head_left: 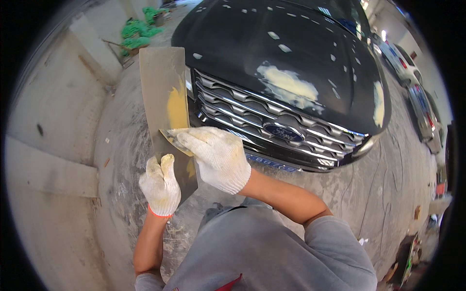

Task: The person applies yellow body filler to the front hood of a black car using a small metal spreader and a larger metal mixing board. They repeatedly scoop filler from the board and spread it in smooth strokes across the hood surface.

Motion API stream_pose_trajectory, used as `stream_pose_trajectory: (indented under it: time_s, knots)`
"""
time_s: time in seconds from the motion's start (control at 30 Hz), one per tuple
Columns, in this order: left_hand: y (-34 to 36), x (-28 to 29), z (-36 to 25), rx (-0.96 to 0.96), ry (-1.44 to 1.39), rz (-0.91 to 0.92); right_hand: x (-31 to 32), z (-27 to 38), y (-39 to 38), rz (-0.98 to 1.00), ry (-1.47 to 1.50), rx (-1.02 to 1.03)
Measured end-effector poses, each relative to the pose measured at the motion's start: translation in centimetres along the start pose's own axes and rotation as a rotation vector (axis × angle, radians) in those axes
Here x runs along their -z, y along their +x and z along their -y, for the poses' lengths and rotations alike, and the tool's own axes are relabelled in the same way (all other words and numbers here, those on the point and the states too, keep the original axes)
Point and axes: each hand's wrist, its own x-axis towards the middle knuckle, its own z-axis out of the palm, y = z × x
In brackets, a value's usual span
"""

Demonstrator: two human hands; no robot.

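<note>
My left hand (161, 188), in a white knit glove, grips the near end of a long grey mixing board (162, 72). Yellow body filler (177, 107) is smeared on the board's right side, with a smaller streak nearer to me. Closed round a filler spreader (171, 138), my gloved right hand (216, 154) holds its yellow-coated edge against the board. Beyond my hands stands a black car (233, 53). A large pale filler patch (289, 85) lies on its hood above the grille, and a smaller one (378, 103) sits near the right front corner.
The car's chrome grille (233, 109) is just right of the board. A concrete wall (58, 116) runs along the left. Green sheeting (138, 31) lies at the far left. Parked cars (422, 106) stand at the right, and a thin cable (386, 194) trails over the floor.
</note>
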Motion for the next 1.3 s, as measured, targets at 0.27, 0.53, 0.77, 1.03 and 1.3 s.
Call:
stream_pose_trajectory:
  time_s: [0.27,0.53,0.77,1.03,1.3]
  knots:
    - [3.9,-4.2,3.9,0.149,-0.391,-0.005,2.0,0.7,1.6,-0.373,0.151,-0.461]
    - [0.2,-10.1,-0.4,0.147,-0.756,0.058,4.3,2.1,0.9,0.209,-0.125,-0.780]
    - [0.7,-12.0,-3.8,0.103,-0.771,0.079,9.0,-0.2,0.6,-0.166,-0.187,-0.711]
    - [1.6,-12.3,-8.3,0.173,-0.908,0.068,13.5,-4.3,-1.4,-0.219,-0.229,-0.600]
    - [0.1,-14.1,-14.4,0.213,-0.866,0.137,19.4,-6.6,-1.3,-0.031,-0.633,0.074]
